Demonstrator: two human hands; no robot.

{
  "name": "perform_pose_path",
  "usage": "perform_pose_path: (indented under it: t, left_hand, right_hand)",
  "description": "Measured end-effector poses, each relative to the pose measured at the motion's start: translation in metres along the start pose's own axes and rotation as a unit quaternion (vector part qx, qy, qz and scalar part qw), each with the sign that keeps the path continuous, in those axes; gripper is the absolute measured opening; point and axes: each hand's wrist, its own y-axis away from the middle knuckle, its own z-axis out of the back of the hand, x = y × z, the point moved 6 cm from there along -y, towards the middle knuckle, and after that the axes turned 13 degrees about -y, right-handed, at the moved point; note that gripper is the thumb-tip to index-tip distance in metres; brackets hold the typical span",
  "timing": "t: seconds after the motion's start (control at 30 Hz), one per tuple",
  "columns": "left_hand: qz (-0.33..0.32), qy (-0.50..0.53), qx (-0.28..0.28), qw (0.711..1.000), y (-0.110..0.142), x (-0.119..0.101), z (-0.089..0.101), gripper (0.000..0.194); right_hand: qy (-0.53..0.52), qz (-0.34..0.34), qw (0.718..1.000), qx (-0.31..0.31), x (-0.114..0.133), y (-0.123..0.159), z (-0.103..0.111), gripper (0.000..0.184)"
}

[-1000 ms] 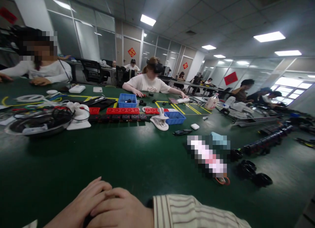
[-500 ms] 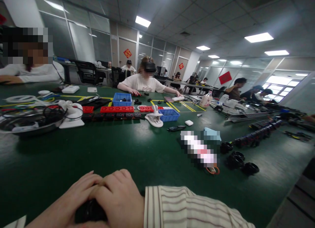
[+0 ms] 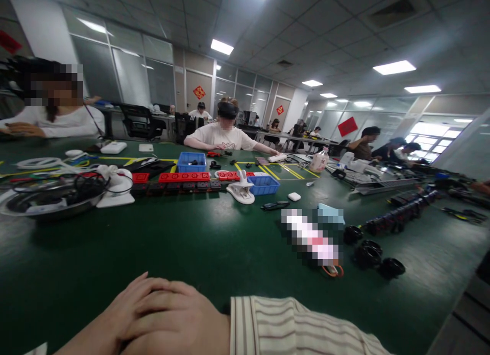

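Resting, by appearance: hands, one pair, together, right hand [image 3: 179, 319] laid over left hand [image 3: 120, 311], at the near part of the green counter [image 3: 191, 242]; contents beneath the palms, if any, cannot be told. Nearest item: pink-and-white object [image 3: 308, 235], blurred, with orange loop [image 3: 332, 273], forward and right. Beyond: white clip [image 3: 242, 190] beside blue bin [image 3: 265, 185]. Any reach would call for parting the hands.

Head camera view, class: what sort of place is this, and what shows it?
Probably a shared workroom or workshop: a big green table, cables and blue bins on it, and several people at tables.
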Motion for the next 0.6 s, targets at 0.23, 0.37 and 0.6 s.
perform_pose_path:
  t: [0.23, 0.37, 0.6]
  left_hand:
    - [-0.015, 0.007, 0.064, 0.998, -0.002, 0.003, 0.001, 0.045]
    - [-0.034, 0.01, 0.083, 0.996, -0.01, -0.005, 0.003, 0.048]
    - [-0.048, -0.011, 0.136, 0.989, -0.018, -0.019, 0.008, 0.055]
  right_hand:
    - [0.021, -0.263, 0.956, -0.126, -0.018, 0.009, -0.001, 0.052]
    - [0.054, -0.215, 0.973, -0.069, -0.022, 0.005, -0.01, 0.052]
    - [-0.012, -0.021, 1.0, -0.01, -0.011, 0.005, -0.008, 0.018]
